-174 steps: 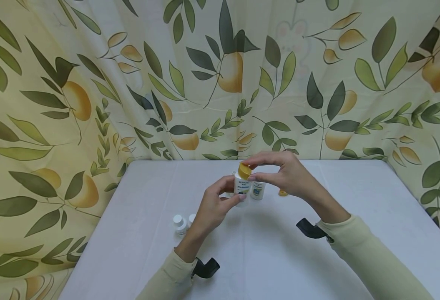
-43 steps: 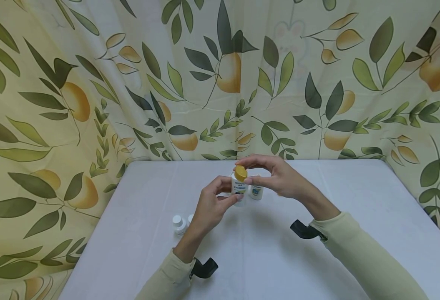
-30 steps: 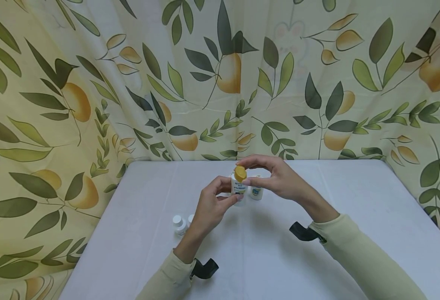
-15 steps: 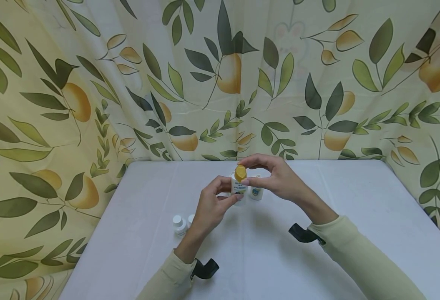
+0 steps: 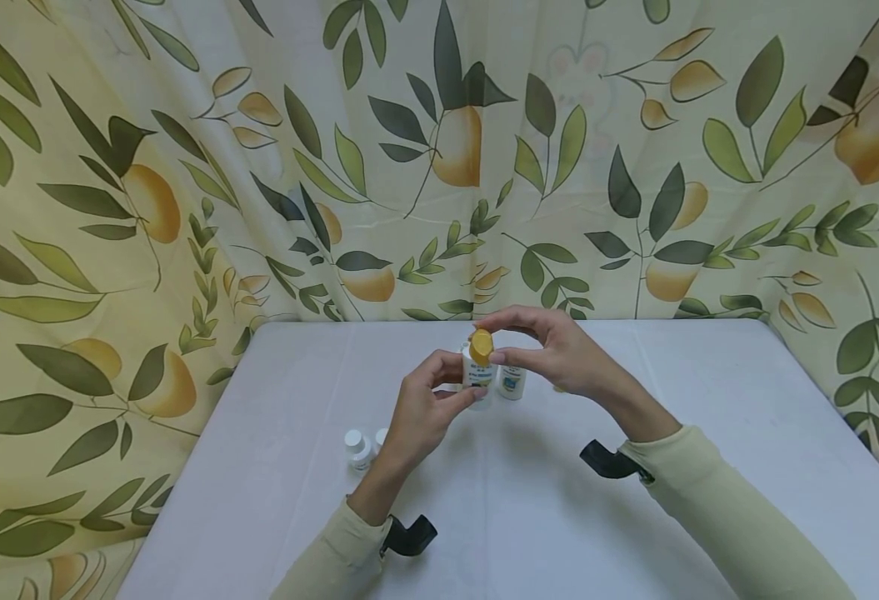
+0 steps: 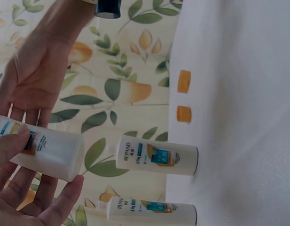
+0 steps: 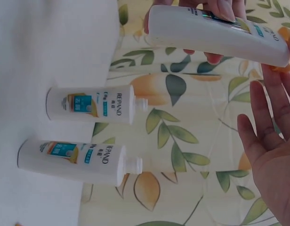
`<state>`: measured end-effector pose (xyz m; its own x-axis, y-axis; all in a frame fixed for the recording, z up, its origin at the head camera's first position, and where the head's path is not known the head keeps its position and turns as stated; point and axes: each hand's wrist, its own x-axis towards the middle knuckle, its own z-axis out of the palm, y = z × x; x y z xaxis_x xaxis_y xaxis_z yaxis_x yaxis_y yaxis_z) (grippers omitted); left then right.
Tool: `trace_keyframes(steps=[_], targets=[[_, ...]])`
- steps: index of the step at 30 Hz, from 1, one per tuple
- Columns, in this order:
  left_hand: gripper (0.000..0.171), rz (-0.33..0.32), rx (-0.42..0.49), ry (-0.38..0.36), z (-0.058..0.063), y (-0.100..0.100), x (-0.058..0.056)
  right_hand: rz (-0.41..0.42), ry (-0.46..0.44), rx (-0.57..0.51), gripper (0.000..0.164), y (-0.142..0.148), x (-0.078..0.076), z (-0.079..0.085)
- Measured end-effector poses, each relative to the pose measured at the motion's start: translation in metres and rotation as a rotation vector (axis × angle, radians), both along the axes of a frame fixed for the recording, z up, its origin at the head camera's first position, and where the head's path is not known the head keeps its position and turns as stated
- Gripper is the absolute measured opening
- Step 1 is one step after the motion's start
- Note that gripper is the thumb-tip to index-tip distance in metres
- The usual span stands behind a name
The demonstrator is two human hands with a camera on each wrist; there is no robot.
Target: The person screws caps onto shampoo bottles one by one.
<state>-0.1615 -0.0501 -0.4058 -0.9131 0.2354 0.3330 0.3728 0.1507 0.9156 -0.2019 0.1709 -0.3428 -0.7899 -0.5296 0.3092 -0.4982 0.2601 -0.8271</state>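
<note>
My left hand grips a white bottle with printed lettering on its label, holding it above the table. My right hand pinches a yellow-orange flip-style cap at the bottle's top, thumb on the near side and fingers over the far side. In the left wrist view the held bottle shows its smooth base, its upper end cut off by the frame. Two matching bottles stand behind with bare necks, the first bottle and the second bottle side by side.
Two orange caps, one cap and another cap, lie on the white-covered table. Small bottles with white caps stand at front left, one bottle partly beside my left wrist. A leaf-patterned curtain hangs behind the table.
Compared with several seconds ago, both hands and the bottle sit slightly further left. Over the last second my right thumb has shifted a little up and right on the cap; the left hand stays still.
</note>
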Motion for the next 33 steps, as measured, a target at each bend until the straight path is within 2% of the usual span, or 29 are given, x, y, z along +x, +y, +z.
trace_keyframes(steps=[14, 33], targets=[[0.038, 0.004, -0.011, 0.003, -0.0001, -0.0002, 0.0004, -0.012, 0.049, 0.013, 0.040, 0.0021, -0.0009, -0.0017], [0.037, 0.022, -0.013, -0.009, -0.0005, 0.0002, 0.0011, -0.085, 0.030, 0.017, 0.037, 0.0002, 0.0019, -0.0023]])
